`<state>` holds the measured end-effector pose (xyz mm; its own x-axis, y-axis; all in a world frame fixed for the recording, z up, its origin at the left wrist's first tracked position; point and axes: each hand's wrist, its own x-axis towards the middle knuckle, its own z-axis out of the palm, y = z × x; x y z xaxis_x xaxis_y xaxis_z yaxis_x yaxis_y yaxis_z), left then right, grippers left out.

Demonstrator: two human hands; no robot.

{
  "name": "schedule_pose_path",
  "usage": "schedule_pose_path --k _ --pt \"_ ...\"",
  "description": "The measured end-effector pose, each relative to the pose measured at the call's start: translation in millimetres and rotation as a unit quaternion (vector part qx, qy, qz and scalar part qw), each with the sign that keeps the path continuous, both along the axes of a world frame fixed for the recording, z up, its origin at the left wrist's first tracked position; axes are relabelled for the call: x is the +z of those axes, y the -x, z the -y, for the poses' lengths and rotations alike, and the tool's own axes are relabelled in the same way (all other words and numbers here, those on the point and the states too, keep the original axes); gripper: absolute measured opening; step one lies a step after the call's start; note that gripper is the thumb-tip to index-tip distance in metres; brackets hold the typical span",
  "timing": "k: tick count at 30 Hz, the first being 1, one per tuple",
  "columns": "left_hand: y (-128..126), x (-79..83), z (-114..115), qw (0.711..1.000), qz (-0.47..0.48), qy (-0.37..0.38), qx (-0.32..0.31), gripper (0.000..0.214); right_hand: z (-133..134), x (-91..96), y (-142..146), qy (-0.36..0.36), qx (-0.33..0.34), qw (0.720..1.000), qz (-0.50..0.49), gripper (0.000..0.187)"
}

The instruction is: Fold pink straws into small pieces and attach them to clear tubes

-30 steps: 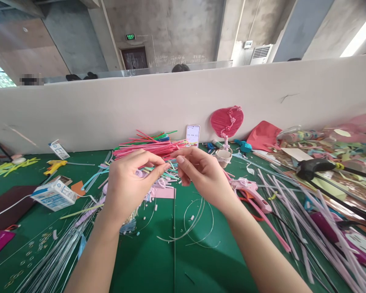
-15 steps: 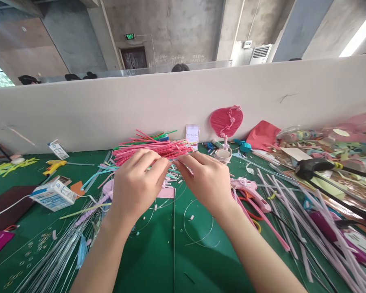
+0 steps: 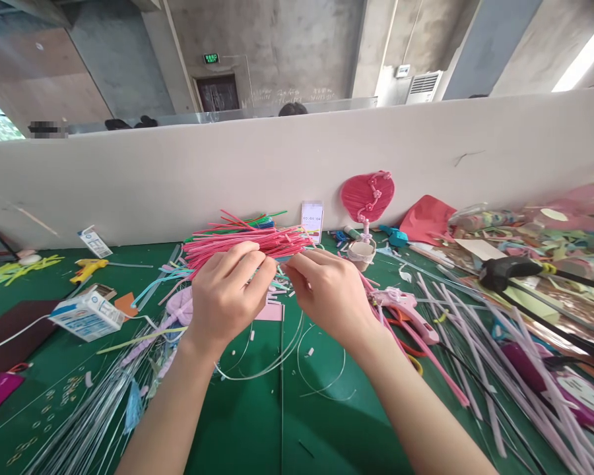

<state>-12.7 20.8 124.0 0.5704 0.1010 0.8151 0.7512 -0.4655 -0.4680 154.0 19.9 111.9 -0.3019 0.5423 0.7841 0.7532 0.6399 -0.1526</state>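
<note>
My left hand (image 3: 230,290) and my right hand (image 3: 329,293) meet fingertip to fingertip above the green table (image 3: 247,429). Both are closed in a pinch. A thin pale wire (image 3: 250,379) curves in a loop below and between them; its ends are hidden by the hands. Behind the fingers lies a heap of pink and red pipe cleaners (image 3: 247,241). Under the fingertips is a flat pink piece (image 3: 270,311). Another curled wire (image 3: 321,394) lies on the table below my right hand.
To the right are a pink glue gun (image 3: 408,313), lilac strips (image 3: 475,349) and scraps. A small cup (image 3: 361,252) stands near a pink heart-shaped fan (image 3: 367,198). On the left are a white-blue box (image 3: 86,316), a yellow glue gun (image 3: 86,269) and a wire bundle (image 3: 94,402).
A wire loop now shows more clearly below the hands. My fingers have shifted slightly, with the right fingertips a little lower; both hands stay pinched close together.
</note>
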Motion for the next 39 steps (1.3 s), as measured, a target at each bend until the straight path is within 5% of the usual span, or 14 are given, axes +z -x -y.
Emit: schedule_pose_path --k 12,18,26,39 --pt "2 -0.9 -6 0.998 -0.056 0.003 0.043 0.019 -7 -2.6 -1 0.139 -0.007 0.990 0.006 0.021" --pt "1 -1.3 -6 0.999 -0.021 0.001 0.038 0.018 -7 -0.7 -2 0.135 -0.022 0.991 -0.004 0.021" --pt "-3 -8.5 -9 0.991 -0.052 0.086 0.094 0.024 -11 -3.4 -3 0.150 -0.067 0.979 0.117 0.019" --pt "3 -8.4 -12 0.985 0.004 0.118 0.129 0.028 -14 -8.6 -2 0.114 -0.074 0.988 0.070 0.023"
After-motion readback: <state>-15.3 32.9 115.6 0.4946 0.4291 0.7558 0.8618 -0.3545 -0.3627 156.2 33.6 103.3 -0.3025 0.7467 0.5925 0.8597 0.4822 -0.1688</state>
